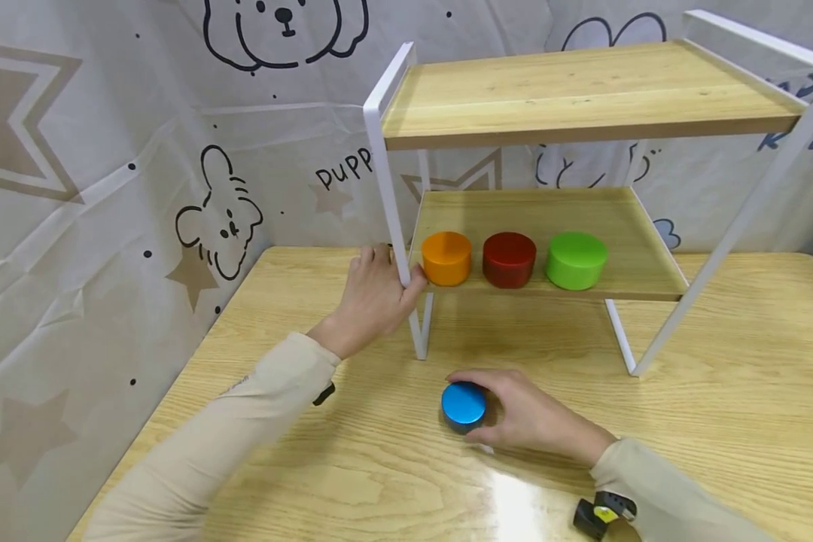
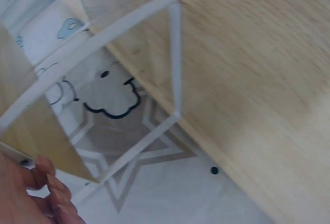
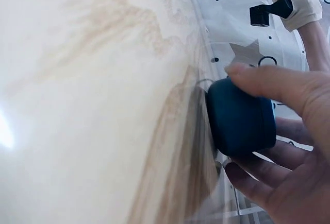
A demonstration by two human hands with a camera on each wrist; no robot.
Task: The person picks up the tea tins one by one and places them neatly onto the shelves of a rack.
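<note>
My right hand (image 1: 525, 414) grips a squat blue cylinder (image 1: 464, 404), thumb on one side and fingers on the other. The cylinder is right at the tabletop, in front of a two-tier shelf; in the right wrist view its side (image 3: 240, 118) looks dark teal. My left hand (image 1: 379, 293) holds the left side of the shelf (image 1: 515, 135) at its lower board, the thumb across the white front post. Curled fingers (image 2: 56, 190) show beside that board in the left wrist view. Along the lower board's front stand an orange cylinder (image 1: 446, 260), a dark red cylinder (image 1: 509, 260) and a green cylinder (image 1: 577, 261).
The shelf's white metal legs (image 1: 633, 354) stand on the light wooden table (image 1: 352, 467). Its upper wooden board (image 1: 583, 83) overhangs the lower one. A pale printed cloth (image 1: 129, 301) with cartoon animals and stars hangs behind and to the left.
</note>
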